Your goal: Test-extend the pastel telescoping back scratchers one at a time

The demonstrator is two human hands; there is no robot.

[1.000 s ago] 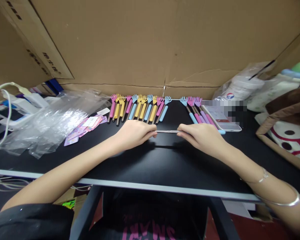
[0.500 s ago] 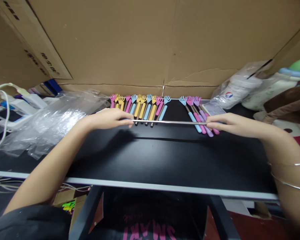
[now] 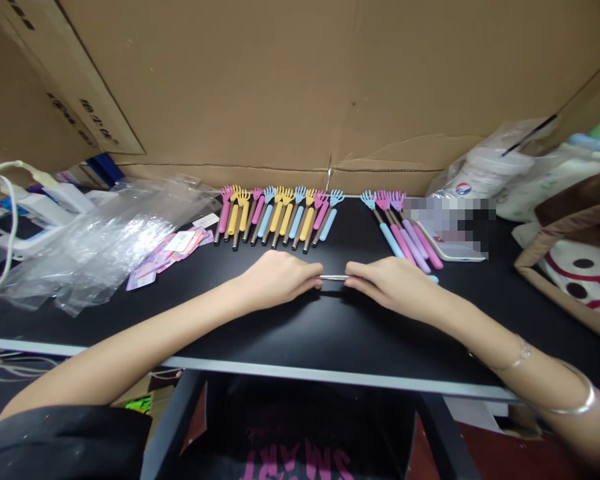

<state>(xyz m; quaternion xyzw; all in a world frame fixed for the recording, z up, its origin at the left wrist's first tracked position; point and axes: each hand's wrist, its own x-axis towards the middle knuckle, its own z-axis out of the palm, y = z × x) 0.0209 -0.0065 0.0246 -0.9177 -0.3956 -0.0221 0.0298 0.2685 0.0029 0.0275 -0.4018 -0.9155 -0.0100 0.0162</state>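
Note:
My left hand (image 3: 279, 277) and my right hand (image 3: 393, 285) both grip one telescopic back scratcher (image 3: 334, 277) over the black table (image 3: 300, 333). Only a short stretch of its metal rod shows between my fingers, and a light blue handle tip pokes out past my right hand. Behind my left hand lies a row of several scratchers (image 3: 275, 217) with pink, yellow and blue handles. Another small group of scratchers (image 3: 403, 230), blue, pink and purple, lies behind my right hand.
Crumpled clear plastic bags (image 3: 100, 243) and small pink cards (image 3: 167, 257) lie at the left. A phone (image 3: 453, 248) rests beside the right group. Cardboard (image 3: 300, 93) walls the back. White bags (image 3: 485, 170) and a plush toy (image 3: 575, 260) crowd the right side.
Half a second ago my hands were wide apart with the rod pulled out long. They have come together and the rod has been pushed in to a short length.

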